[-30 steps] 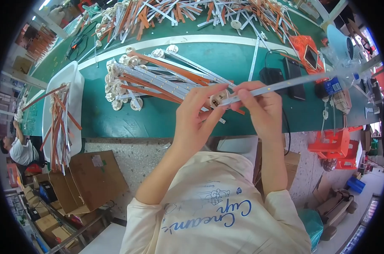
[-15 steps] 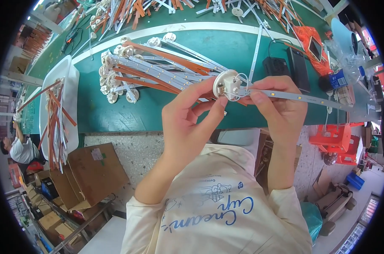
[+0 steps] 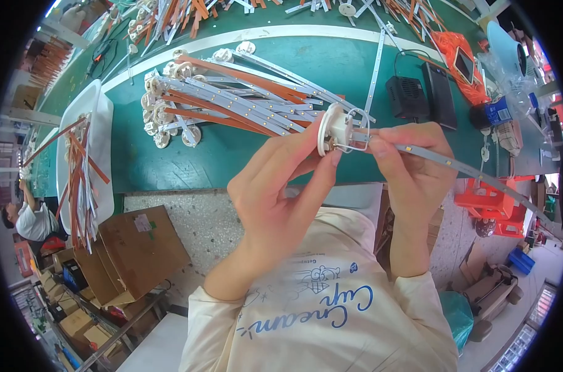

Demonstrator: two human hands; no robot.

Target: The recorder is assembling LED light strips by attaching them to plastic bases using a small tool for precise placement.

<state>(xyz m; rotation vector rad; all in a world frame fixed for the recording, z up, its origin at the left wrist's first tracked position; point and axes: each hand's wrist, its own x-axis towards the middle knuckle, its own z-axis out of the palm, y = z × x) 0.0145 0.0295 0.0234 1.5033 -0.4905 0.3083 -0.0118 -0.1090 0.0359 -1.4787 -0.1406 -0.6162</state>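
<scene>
My left hand (image 3: 275, 192) pinches a round white plastic lamp base (image 3: 332, 129) between thumb and fingers, its disc turned nearly edge-on. Thin white wires (image 3: 363, 116) loop from the base to an LED strip (image 3: 461, 166). My right hand (image 3: 415, 164) is closed on that strip near its wired end, and the rest slopes off to the lower right. Just beyond my hands lies a heap of similar LED strips (image 3: 232, 102), white and orange-brown, with round white bases at their left ends.
A white plastic bin (image 3: 105, 133) with strips stands at the left. Back right are a black adapter box (image 3: 407, 97), a dark flat case (image 3: 439, 96), a phone (image 3: 464, 66) on an orange bag (image 3: 447, 44), and a bottle (image 3: 498, 113). Below the table edge sits a cardboard box (image 3: 146, 251).
The lamp base has turned from facing me to nearly edge-on. The strip's free end has dipped lower on the right, and my right hand has shifted slightly right and down.
</scene>
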